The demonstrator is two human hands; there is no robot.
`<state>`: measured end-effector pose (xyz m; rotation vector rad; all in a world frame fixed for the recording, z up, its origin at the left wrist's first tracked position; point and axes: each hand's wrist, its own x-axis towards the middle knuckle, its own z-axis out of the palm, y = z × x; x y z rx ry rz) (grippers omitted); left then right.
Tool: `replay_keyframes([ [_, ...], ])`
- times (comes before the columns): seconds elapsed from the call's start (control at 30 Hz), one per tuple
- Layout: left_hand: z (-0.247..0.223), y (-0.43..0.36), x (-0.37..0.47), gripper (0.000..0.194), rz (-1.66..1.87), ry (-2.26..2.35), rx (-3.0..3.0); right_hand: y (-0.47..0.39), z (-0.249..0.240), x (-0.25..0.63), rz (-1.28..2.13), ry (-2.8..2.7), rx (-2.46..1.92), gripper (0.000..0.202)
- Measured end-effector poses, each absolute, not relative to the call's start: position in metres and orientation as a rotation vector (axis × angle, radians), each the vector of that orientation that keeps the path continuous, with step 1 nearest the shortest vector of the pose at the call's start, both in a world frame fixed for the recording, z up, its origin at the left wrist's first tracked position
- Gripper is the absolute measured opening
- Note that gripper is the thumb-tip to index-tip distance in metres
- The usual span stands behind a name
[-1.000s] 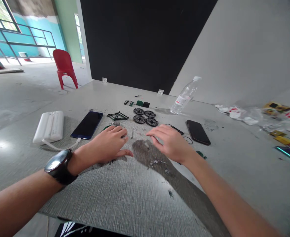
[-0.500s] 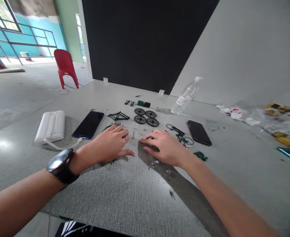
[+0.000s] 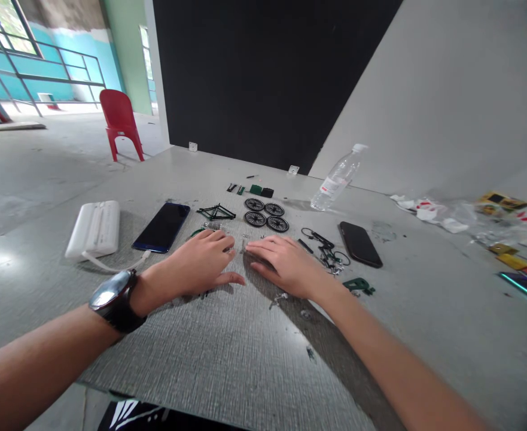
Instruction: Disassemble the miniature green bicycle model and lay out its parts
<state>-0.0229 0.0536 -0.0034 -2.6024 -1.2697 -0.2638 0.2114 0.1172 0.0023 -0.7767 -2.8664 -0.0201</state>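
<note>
My left hand rests low over the grey table, fingers curled loosely and thumb apart, near small metal parts; what lies under its fingers is hidden. Close to its right, my right hand reaches over small screws, thumb apart from the fingers and nothing visible between them. Beyond the hands lie several black spoked wheels and a dark green frame. Small green and black blocks are farther back. Thin black parts with rings and a green piece lie right of my right hand.
A white power bank is cabled to a phone on the left. At the right are another phone, a clear bottle and plastic wrappers. A black panel rises behind the table.
My right hand has moved left, closer to my left hand and the small screws, uncovering a thin black rod. My left hand has barely moved.
</note>
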Motion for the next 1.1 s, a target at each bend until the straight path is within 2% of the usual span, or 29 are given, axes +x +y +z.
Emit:
replay_keyframes([
  [0.83,-0.0048,0.0542,-0.0235,0.057,-0.234,-1.263,-2.593,0.1173,-0.0012,0.2057,0.027,-2.865,-0.778,0.041],
  [1.1,-0.0073,0.0546,-0.0250,0.059,-0.321,-1.256,-2.614,0.1176,-0.0021,0.2068,0.018,-2.857,-0.779,0.041],
])
